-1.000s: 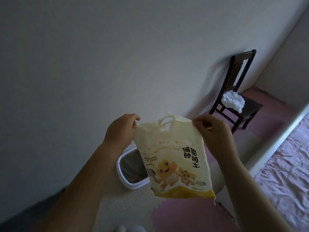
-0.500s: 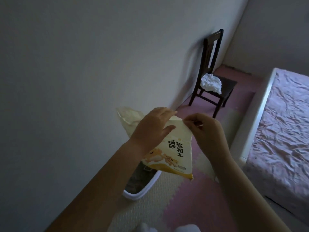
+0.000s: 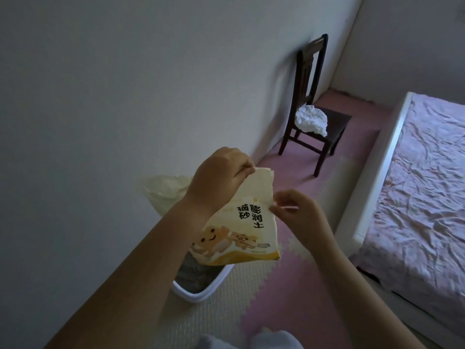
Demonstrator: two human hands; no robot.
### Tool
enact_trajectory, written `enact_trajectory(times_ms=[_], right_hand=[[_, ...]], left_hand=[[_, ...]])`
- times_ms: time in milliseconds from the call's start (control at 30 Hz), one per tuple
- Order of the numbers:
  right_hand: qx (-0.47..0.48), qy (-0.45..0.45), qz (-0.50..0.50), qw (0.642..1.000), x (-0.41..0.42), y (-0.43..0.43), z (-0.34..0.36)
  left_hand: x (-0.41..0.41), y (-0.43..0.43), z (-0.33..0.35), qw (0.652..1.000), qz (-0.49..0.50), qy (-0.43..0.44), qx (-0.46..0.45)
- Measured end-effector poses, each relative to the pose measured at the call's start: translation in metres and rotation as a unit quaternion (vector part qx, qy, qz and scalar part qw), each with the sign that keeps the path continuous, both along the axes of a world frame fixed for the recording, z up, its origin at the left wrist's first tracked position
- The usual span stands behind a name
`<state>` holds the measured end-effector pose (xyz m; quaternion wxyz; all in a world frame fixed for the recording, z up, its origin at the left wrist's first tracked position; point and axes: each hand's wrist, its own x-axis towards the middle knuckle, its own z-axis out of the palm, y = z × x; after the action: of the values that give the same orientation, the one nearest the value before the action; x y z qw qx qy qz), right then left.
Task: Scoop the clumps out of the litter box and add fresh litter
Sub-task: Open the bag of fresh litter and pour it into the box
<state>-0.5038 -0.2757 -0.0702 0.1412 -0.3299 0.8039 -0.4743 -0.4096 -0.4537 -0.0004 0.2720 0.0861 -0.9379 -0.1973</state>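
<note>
Feet in pale socks (image 3: 274,339) poke in at the bottom edge, planted on the foam puzzle-mat floor (image 3: 289,285) of cream and pink tiles. Both bare forearms reach forward from there.

Just beyond, low against the wall, sits the white-rimmed plastic litter box (image 3: 201,296). Grey litter shows inside, and the bag hides the box's far part.

And there's the bag: the cream-and-yellow plastic bag of cat litter (image 3: 241,230), cartoon cats and black characters on its front. It's held in the air right over the box, tilted, yellow bottom band lowest.

Left hand (image 3: 219,183) is up top, its grip clamped on the bag's upper corner, fingers curled, thumb and fingertips pinching the edge. Right hand (image 3: 299,215) sits lower, at the bag's right edge, grip pinched on that edge between thumb and fingers.

Past the left wrist a pale, crumpled translucent film (image 3: 163,188) shows; whether it belongs to the bag, can't tell.

Further back, a dark wooden chair (image 3: 338,123) stands against the wall with a crumpled white cloth (image 3: 312,119) on its seat. Off to the right lies a white-framed bed (image 3: 388,159) under a wrinkled pink sheet (image 3: 422,185).
</note>
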Motion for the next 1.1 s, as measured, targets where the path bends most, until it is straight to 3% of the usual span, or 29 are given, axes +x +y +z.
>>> enact_trajectory(times_ms=[400, 500, 600, 700, 900, 1100], right_hand=[[0.015, 0.034, -0.005, 0.999, -0.05, 0.011, -0.037], [0.009, 0.069, 0.002, 0.998, -0.053, 0.01, -0.034], [0.012, 0.125, 0.02, 0.992, -0.052, 0.008, -0.023], [-0.009, 0.162, 0.029, 0.986, -0.051, 0.008, -0.014], [-0.019, 0.169, 0.034, 0.985, -0.054, 0.014, -0.006], [-0.025, 0.165, 0.059, 0.984, -0.058, 0.023, -0.002]], left_hand=[[-0.012, 0.024, -0.009, 0.995, 0.06, -0.009, 0.076], [-0.013, 0.035, -0.002, 0.995, 0.092, 0.029, -0.016], [-0.015, 0.063, 0.007, 0.992, 0.021, 0.056, -0.113], [-0.021, 0.084, -0.002, 0.979, -0.035, 0.013, -0.201], [-0.027, 0.059, -0.022, 0.97, -0.01, -0.068, -0.235], [-0.039, 0.063, -0.021, 0.97, -0.026, -0.069, -0.232]])
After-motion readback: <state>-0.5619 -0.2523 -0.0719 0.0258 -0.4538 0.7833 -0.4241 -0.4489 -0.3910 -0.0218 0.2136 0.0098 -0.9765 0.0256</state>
